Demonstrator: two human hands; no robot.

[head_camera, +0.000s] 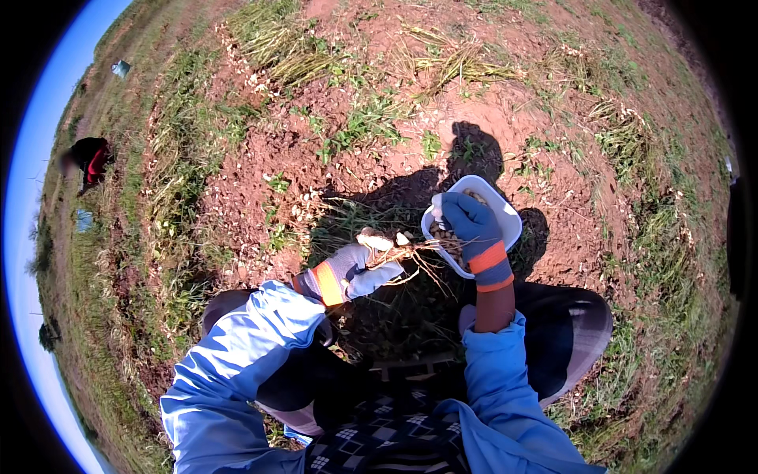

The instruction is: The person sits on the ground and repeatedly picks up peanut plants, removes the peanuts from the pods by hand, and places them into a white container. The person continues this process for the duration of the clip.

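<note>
My left hand (349,275), in a grey work glove with an orange cuff band, is closed around the roots of a peanut plant (408,252) with a few pale pods (374,239) on it. The thin roots spread right, across the near left rim of a white plastic tub (510,220). Over the tub's left part is my right hand (468,216), in a blue-grey glove with orange bands, its fingers bent. Whether it holds a pod is hidden. Peanuts (453,253) lie in the tub, partly covered by the hand.
Cut plants lie before my knees, in shadow. Piles of pulled stalks (465,65) and green weeds (361,127) dot the reddish soil. A person (92,163) in dark and red clothing is bent over at the far left, near a light blue container (84,220).
</note>
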